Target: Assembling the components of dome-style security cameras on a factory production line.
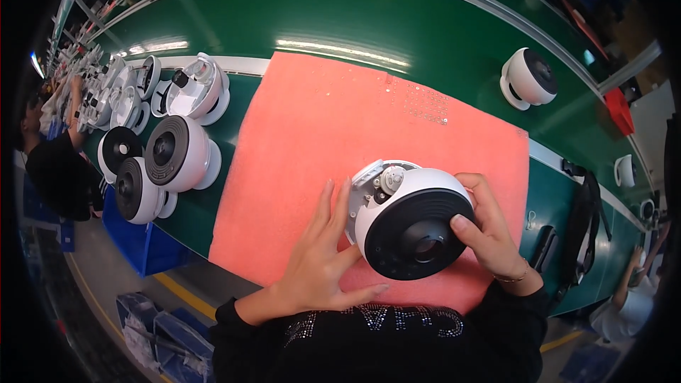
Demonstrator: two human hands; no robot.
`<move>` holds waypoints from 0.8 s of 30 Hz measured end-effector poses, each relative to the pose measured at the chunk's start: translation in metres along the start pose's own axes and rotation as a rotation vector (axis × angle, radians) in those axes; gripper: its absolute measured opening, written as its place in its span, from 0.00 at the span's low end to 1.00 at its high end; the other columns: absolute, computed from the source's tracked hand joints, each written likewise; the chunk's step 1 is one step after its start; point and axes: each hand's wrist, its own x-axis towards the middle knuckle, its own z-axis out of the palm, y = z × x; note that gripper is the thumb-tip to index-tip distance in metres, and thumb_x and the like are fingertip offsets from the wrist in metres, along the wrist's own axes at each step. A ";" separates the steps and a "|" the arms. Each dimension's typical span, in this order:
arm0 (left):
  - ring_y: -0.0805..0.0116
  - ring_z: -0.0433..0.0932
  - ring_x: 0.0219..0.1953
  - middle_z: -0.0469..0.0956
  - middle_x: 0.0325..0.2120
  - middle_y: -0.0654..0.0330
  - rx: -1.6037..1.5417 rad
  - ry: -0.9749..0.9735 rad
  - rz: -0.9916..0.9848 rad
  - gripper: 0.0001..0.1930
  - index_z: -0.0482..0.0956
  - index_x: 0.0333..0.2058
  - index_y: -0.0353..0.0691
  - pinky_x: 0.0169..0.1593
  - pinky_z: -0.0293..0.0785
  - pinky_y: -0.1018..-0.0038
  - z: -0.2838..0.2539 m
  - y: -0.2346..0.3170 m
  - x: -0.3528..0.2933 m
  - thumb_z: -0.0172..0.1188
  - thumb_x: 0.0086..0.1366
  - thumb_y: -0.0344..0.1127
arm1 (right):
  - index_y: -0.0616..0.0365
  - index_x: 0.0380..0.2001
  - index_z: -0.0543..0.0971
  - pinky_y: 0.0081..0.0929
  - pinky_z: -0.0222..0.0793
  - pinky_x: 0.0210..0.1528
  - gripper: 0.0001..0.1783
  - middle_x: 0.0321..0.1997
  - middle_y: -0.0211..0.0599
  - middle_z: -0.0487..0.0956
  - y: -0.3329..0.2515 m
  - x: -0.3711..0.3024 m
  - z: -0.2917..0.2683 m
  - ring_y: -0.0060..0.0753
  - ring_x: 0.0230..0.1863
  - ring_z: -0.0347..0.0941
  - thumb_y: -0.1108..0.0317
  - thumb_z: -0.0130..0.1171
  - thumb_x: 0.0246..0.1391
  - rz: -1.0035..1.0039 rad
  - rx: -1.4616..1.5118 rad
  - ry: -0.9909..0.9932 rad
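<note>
A round white security camera [417,230] with a black front and a dark lens is tilted toward me over a pink foam mat [284,142]. My right hand [491,230] grips its right side, with the thumb on the black front. At its upper left, an opened white base [360,191] shows small inner parts. My left hand [323,255] is open beside the base, its fingers stretched out and the thumb spread below the camera. Whether the left fingertips press on the base, I cannot tell.
Small screws [425,105] lie in rows on the mat's far part. Several white cameras [181,152] and opened housings [202,89] stand on the left; another camera [528,78] stands far right. A black bag [583,230] lies at right. Co-workers [60,163] sit along both sides.
</note>
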 end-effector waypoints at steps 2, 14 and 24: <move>0.33 0.59 0.56 0.51 0.57 0.30 -0.079 -0.009 0.012 0.26 0.77 0.37 0.30 0.53 0.63 0.55 -0.007 -0.002 0.005 0.69 0.43 0.44 | 0.62 0.52 0.54 0.24 0.59 0.53 0.22 0.47 0.40 0.68 0.001 0.003 0.002 0.23 0.50 0.63 0.71 0.48 0.58 0.005 0.013 0.010; 0.63 0.80 0.25 0.78 0.27 0.50 -0.199 0.018 -0.214 0.25 0.75 0.34 0.29 0.29 0.76 0.74 -0.018 -0.011 0.016 0.71 0.42 0.42 | 0.63 0.40 0.64 0.21 0.69 0.34 0.19 0.33 0.39 0.74 -0.010 0.009 -0.001 0.23 0.33 0.72 0.65 0.58 0.51 -0.085 -0.358 0.003; 0.62 0.75 0.15 0.74 0.11 0.56 0.111 -0.296 -0.418 0.20 0.77 0.17 0.34 0.23 0.69 0.74 -0.038 -0.016 0.042 0.66 0.45 0.49 | 0.61 0.13 0.70 0.35 0.59 0.19 0.25 0.11 0.44 0.68 -0.012 0.061 -0.015 0.42 0.15 0.67 0.53 0.47 0.56 -0.185 -1.060 0.039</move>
